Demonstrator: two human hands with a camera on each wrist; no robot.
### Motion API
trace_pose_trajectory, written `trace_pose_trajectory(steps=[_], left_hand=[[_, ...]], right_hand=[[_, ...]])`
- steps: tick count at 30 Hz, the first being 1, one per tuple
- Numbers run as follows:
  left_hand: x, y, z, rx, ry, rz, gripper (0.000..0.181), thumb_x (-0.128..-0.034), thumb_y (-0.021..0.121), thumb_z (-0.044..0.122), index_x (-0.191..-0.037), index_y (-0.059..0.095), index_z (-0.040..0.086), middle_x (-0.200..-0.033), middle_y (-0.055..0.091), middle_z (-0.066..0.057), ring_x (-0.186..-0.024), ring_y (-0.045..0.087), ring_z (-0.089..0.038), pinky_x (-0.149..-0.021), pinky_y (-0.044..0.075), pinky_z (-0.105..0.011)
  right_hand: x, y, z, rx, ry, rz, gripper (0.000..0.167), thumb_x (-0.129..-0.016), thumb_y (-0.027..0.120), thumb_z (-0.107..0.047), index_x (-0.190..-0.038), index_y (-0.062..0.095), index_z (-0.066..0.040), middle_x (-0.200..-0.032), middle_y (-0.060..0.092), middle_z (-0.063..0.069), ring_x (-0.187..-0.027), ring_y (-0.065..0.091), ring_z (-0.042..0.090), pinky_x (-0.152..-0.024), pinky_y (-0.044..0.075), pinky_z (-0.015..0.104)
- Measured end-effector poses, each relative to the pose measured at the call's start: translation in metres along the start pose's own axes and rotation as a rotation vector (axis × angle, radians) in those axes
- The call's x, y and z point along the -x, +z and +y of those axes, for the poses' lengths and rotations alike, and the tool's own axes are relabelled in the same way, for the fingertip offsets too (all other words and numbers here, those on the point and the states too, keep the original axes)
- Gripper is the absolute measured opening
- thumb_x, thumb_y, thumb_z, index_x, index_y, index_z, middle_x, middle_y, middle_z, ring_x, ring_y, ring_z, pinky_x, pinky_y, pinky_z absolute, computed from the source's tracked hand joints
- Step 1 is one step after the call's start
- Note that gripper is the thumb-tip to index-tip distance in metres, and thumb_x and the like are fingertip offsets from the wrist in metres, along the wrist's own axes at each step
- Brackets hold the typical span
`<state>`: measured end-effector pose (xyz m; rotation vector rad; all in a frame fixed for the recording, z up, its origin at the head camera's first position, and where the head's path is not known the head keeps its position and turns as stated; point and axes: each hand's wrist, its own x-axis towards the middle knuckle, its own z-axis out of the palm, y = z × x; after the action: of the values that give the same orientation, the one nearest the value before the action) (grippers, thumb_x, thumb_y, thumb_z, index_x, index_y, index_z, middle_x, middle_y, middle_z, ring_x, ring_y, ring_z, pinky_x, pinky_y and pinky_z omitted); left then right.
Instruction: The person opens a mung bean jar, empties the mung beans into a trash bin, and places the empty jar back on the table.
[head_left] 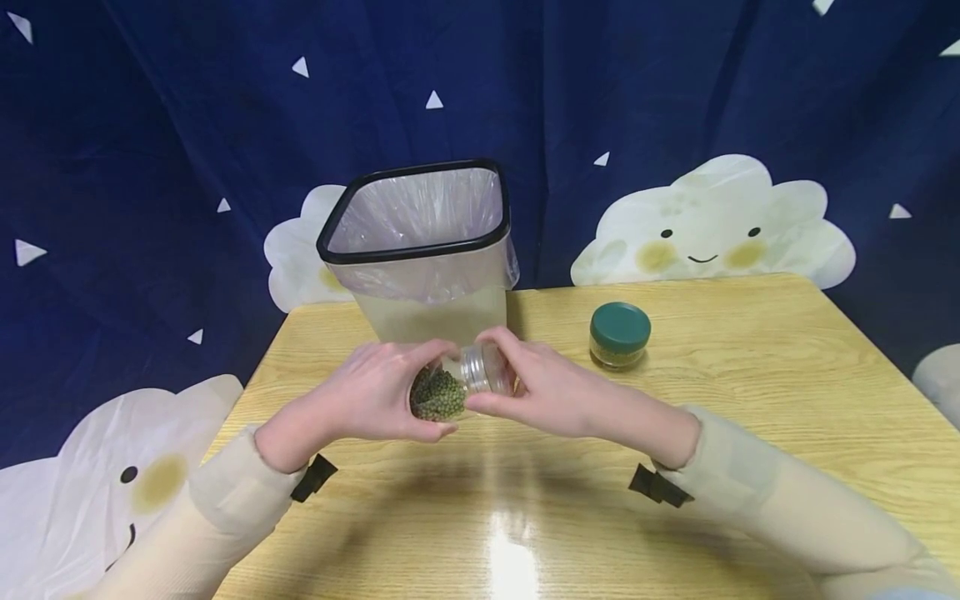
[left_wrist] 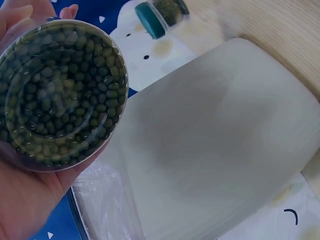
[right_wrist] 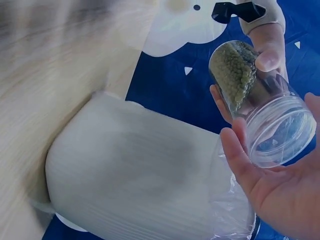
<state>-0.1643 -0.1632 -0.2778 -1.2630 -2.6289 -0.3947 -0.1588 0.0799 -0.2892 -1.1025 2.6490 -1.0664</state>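
Observation:
A clear jar (right_wrist: pixel 272 107) of green mung beans (head_left: pixel 437 395) lies nearly sideways in the air above the table. My left hand (head_left: pixel 375 390) grips its body near the base, thumb and fingers on opposite sides. In the left wrist view the round base shows, with beans (left_wrist: pixel 60 95) packed against it. My right hand (head_left: pixel 551 386) holds the ridged clear top end between thumb and fingers. Whether a separate clear lid covers that end is hard to tell. A smaller jar with a green lid (head_left: pixel 620 327) stands on the table, to the right of my right hand.
Just behind the hands stands a pale waste bin (head_left: pixel 442 317) with a black rim (head_left: pixel 420 252) and a clear plastic liner (head_left: pixel 427 208). The wooden table (head_left: pixel 750 375) reaches back to a dark blue curtain (head_left: pixel 525 83) with clouds and white triangles.

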Motion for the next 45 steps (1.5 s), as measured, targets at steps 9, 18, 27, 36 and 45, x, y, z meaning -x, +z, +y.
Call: trace_pose_trajectory(steps=[9, 18, 27, 36, 45], left_hand=[[-0.002, -0.003, -0.001, 0.006, 0.026, 0.000, 0.068, -0.0639, 0.081, 0.049, -0.118, 0.061, 0.013, -0.075, 0.056, 0.016, -0.056, 0.047, 0.000, -0.045, 0.038, -0.021], [-0.001, -0.006, -0.001, 0.035, 0.015, -0.034, 0.068, -0.0643, 0.081, 0.049, -0.119, 0.061, 0.014, -0.077, 0.058, 0.015, -0.057, 0.048, 0.000, -0.046, 0.039, -0.022], [0.000, -0.007, 0.000, 0.064, -0.004, -0.063, 0.072, -0.0645, 0.082, 0.048, -0.123, 0.059, 0.011, -0.086, 0.064, 0.012, -0.066, 0.055, -0.001, -0.055, 0.046, -0.023], [0.001, -0.004, -0.001, 0.034, -0.026, -0.060, 0.072, -0.0666, 0.080, 0.050, -0.123, 0.058, 0.010, -0.086, 0.064, 0.012, -0.062, 0.053, -0.001, -0.051, 0.043, -0.022], [0.001, -0.003, 0.001, 0.029, -0.034, -0.087, 0.071, -0.0670, 0.080, 0.051, -0.123, 0.058, 0.012, -0.080, 0.059, 0.014, -0.059, 0.050, 0.000, -0.048, 0.041, -0.021]], right_hand=[[0.001, 0.001, 0.002, -0.020, -0.086, 0.016, 0.060, -0.091, 0.066, -0.044, -0.133, 0.040, -0.010, -0.094, 0.059, -0.005, -0.083, 0.060, 0.008, -0.073, 0.052, 0.025], [0.002, 0.003, 0.011, 0.156, -0.308, 0.076, 0.069, -0.092, 0.058, -0.054, -0.137, 0.035, -0.008, -0.114, 0.055, 0.004, -0.096, 0.058, 0.014, -0.083, 0.053, 0.032], [0.000, 0.000, 0.017, 0.251, -0.516, 0.129, 0.068, -0.094, 0.056, -0.051, -0.139, 0.033, -0.007, -0.122, 0.050, 0.008, -0.108, 0.055, 0.019, -0.093, 0.049, 0.034], [0.002, -0.003, 0.009, 0.227, -0.233, 0.039, 0.079, -0.088, 0.067, -0.051, -0.148, 0.028, -0.016, -0.132, 0.046, 0.006, -0.108, 0.057, 0.023, -0.087, 0.052, 0.041], [0.000, -0.004, 0.002, 0.189, -0.050, -0.018, 0.068, -0.091, 0.059, -0.056, -0.143, 0.037, -0.018, -0.107, 0.063, -0.002, -0.089, 0.061, 0.015, -0.074, 0.052, 0.035]])
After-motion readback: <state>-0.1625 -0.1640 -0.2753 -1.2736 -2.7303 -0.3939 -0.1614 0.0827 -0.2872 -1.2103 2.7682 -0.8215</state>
